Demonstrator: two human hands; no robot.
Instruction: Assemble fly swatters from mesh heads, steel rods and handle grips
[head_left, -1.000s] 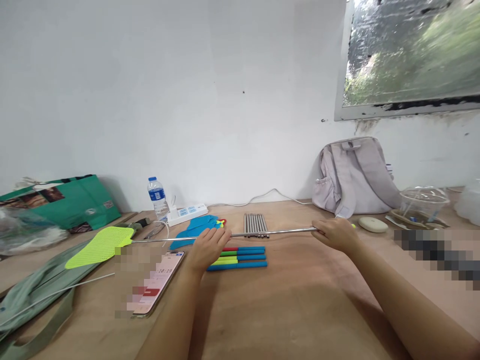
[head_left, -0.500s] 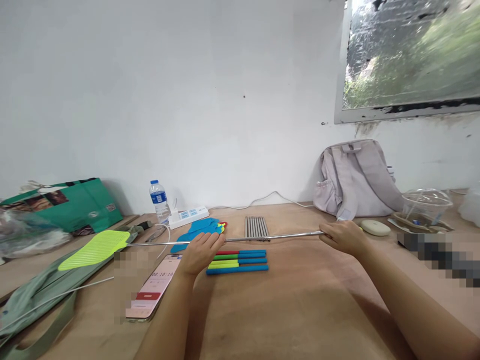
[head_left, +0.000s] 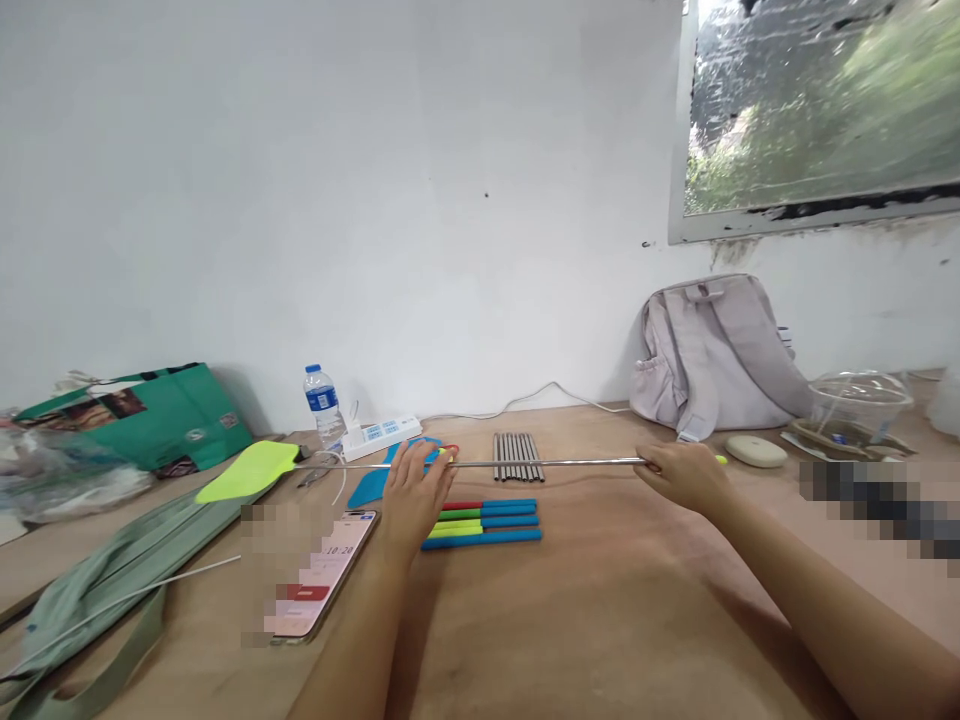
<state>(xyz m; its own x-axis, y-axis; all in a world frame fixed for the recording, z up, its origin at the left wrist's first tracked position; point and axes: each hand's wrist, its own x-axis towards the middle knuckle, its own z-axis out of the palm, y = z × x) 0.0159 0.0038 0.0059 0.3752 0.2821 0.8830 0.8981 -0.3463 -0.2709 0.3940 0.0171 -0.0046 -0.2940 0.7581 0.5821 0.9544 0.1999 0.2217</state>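
A fly swatter with a yellow-green mesh head (head_left: 250,470) and a long thin metal rod (head_left: 555,462) hangs level above the wooden table (head_left: 600,620). My right hand (head_left: 679,473) is closed on its handle end, where a yellow tip shows. My left hand (head_left: 416,493) is wrapped around the rod near its middle. Under the rod lie several coloured handles (head_left: 487,523) in blue, green, yellow and red, side by side. Behind them sits a row of several short metal rods (head_left: 516,455). Blue swatter heads (head_left: 375,483) lie partly hidden behind my left hand.
A phone (head_left: 322,573) lies at the left front, beside a grey-green bag (head_left: 105,590). At the back stand a water bottle (head_left: 322,405), a power strip (head_left: 379,435), a green bag (head_left: 142,420) and a pale backpack (head_left: 712,355). A clear bowl (head_left: 859,400) sits at right.
The swatter has slid to the right: its yellow-green head moved toward the middle and lifted, while the rod grew shorter between my hands. My left hand shifted slightly right along the rod.
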